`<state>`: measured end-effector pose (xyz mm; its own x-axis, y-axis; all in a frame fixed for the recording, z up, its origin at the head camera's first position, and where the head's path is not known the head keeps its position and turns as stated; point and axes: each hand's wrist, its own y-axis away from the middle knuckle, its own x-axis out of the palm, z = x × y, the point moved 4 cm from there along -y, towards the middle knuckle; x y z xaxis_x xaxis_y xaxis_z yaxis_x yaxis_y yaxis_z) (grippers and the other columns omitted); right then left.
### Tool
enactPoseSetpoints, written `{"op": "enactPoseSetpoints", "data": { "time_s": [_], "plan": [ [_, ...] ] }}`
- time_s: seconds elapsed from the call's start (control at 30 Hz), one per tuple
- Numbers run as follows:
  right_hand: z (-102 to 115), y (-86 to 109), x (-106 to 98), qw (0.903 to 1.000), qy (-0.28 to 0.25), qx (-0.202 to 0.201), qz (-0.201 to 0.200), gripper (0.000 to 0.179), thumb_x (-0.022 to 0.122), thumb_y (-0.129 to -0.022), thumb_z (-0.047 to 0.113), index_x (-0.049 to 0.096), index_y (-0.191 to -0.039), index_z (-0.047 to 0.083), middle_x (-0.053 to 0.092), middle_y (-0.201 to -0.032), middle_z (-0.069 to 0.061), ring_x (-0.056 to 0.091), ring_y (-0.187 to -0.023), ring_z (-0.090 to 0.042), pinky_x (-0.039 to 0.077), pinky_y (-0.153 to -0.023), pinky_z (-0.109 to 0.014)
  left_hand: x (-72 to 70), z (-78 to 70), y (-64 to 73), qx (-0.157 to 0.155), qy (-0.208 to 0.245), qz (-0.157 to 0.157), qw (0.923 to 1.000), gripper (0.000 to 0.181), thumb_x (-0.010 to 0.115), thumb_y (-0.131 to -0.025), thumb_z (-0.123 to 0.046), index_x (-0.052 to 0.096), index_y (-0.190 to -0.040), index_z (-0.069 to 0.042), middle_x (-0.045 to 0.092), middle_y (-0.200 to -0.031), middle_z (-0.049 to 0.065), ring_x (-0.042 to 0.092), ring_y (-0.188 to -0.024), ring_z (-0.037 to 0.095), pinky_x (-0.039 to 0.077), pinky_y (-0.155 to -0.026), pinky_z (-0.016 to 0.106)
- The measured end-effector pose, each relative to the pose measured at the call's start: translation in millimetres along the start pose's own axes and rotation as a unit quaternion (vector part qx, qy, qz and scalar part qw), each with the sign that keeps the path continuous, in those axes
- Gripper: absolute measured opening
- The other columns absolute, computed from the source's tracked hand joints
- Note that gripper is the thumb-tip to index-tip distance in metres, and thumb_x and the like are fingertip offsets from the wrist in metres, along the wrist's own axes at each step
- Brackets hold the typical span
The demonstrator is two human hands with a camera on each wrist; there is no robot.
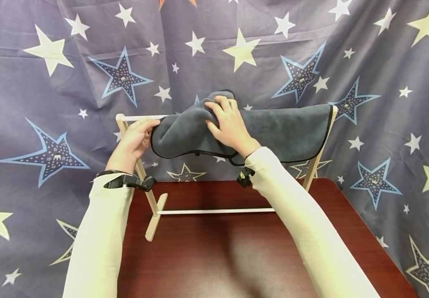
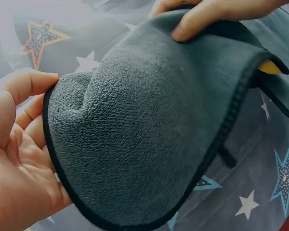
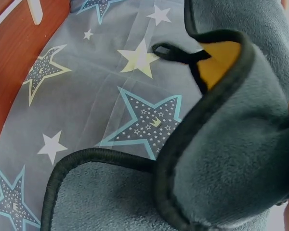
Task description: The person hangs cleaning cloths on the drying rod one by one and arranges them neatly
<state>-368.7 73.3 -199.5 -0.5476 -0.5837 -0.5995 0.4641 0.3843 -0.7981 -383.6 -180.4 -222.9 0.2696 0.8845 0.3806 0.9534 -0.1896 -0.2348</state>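
A grey plush towel (image 1: 287, 132) with black edging hangs over the top of a wooden rack (image 1: 149, 194). Its left part is bunched up and folded, while the right part lies smooth across the rack. My left hand (image 1: 134, 138) pinches the towel's left edge between thumb and fingers, close to the rack's left post. Around the bunched middle, near the top rod (image 1: 140, 118), the fingers of my right hand (image 1: 233, 124) grip the cloth. A yellow-orange underside (image 3: 224, 57) and a small black loop (image 3: 171, 53) show in the right wrist view.
The rack stands on a dark red-brown table (image 1: 207, 260), with a white lower rod (image 1: 214, 211) between its legs. Close behind hangs a grey curtain (image 1: 214, 25) printed with stars. Each wrist wears a black camera strap.
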Motion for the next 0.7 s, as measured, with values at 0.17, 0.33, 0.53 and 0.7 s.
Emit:
{"op": "enactPoseSetpoints", "data": {
  "time_s": [0.17, 0.33, 0.53, 0.7],
  "plan": [
    [-0.4, -0.9, -1.4, 0.9998, -0.017, -0.009, 0.005, 0.049, 0.068, -0.09, 0.016, 0.057, -0.135, -0.001, 0.046, -0.133, -0.023, 0.041, -0.116, -0.04, 0.034, -0.104, -0.049, -0.2, -11.0, -1.5, 0.042, 0.001, 0.006, 0.9991, 0.045, 0.042, -0.101, 0.006, 0.066, -0.068, -0.012, 0.06, -0.064, -0.004, 0.054, -0.059, 0.006, 0.044, -0.054, 0.016],
    [0.7, -3.8, -2.8, 0.9996, -0.02, -0.011, 0.018, 0.055, 0.07, -0.088, 0.017, 0.055, -0.138, -0.001, 0.045, -0.133, -0.024, 0.04, -0.118, -0.041, 0.033, -0.105, -0.048, -2.5, -20.5, -1.2, 0.097, 0.028, 0.008, 0.9949, 0.048, 0.037, -0.102, 0.008, 0.066, -0.069, -0.011, 0.061, -0.064, -0.002, 0.056, -0.062, 0.008, 0.046, -0.059, 0.016],
    [3.7, -7.8, -2.2, 0.9984, -0.02, -0.016, 0.05, 0.056, 0.067, -0.092, 0.02, 0.051, -0.141, -0.002, 0.045, -0.134, -0.023, 0.04, -0.122, -0.041, 0.031, -0.109, -0.047, -14.1, -28.8, -1.6, 0.124, -0.009, -0.013, 0.9922, 0.045, 0.041, -0.1, 0.009, 0.065, -0.068, -0.011, 0.059, -0.061, -0.003, 0.053, -0.058, 0.007, 0.043, -0.054, 0.016],
    [4.6, -6.0, 0.8, 0.9951, 0.003, -0.002, 0.099, 0.054, 0.061, -0.097, 0.024, 0.049, -0.145, 0.003, 0.045, -0.136, -0.019, 0.04, -0.125, -0.038, 0.036, -0.105, -0.049, -29.5, -27.7, 0.9, 0.063, -0.085, -0.037, 0.9937, 0.039, 0.05, -0.099, 0.002, 0.065, -0.068, -0.014, 0.058, -0.058, -0.005, 0.051, -0.05, 0.004, 0.039, -0.045, 0.016]
  ]
}}
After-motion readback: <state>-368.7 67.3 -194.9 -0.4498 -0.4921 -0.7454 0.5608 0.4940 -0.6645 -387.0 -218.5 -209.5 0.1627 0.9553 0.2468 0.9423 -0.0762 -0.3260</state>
